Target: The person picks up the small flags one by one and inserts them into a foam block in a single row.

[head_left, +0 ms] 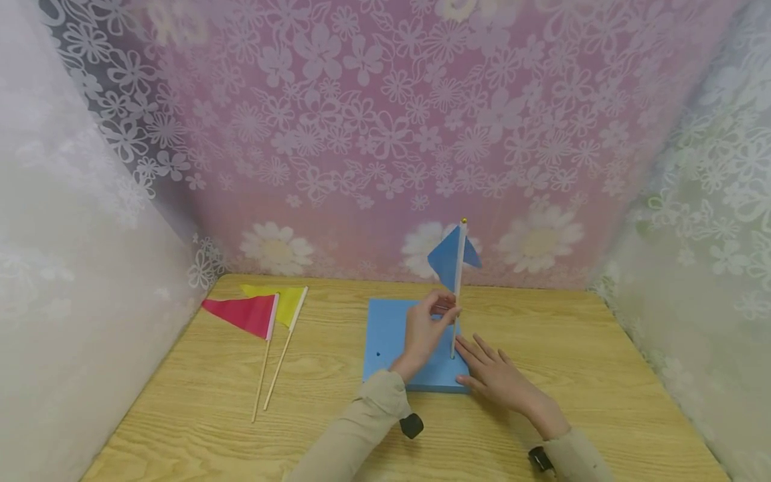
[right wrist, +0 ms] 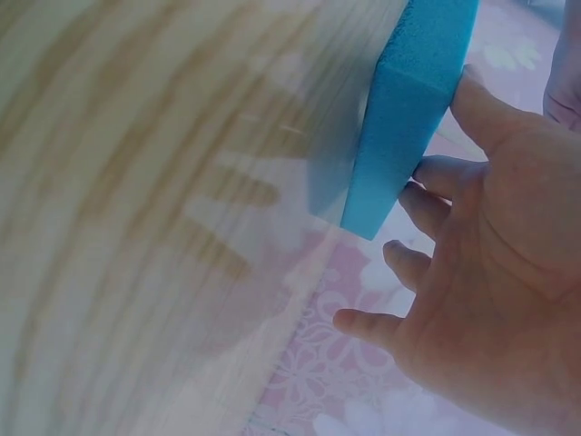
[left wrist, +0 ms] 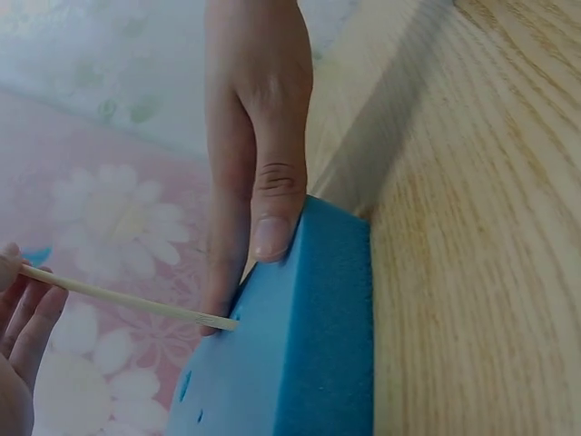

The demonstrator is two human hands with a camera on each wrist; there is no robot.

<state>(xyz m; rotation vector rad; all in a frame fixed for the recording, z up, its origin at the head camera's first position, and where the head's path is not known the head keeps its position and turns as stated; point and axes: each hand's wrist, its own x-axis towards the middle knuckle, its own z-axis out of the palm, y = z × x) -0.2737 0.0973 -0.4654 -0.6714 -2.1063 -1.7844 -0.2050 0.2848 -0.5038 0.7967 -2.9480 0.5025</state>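
My left hand (head_left: 423, 333) pinches the thin wooden stick of a blue flag (head_left: 444, 261) between thumb and fingers, below the cloth. The flag stands nearly upright, a small gold bead at its top. Its lower end meets the top of a square blue foam block (head_left: 385, 325) near the right side; in the left wrist view the stick (left wrist: 136, 301) reaches the surface beside a hole. My right hand (head_left: 496, 376) rests with fingers spread on the block's right edge. In the right wrist view, thumb and fingertips touch the rim of the block (right wrist: 399, 118).
To the left, a red pennant flag (head_left: 247, 316) and a yellow pennant flag (head_left: 292, 304) lie side by side on the wood-grain table (head_left: 199, 428), the red partly over the yellow. The block has a dark hole (head_left: 377, 354) at its left. Flower-patterned curtains (head_left: 385, 134) enclose the table.
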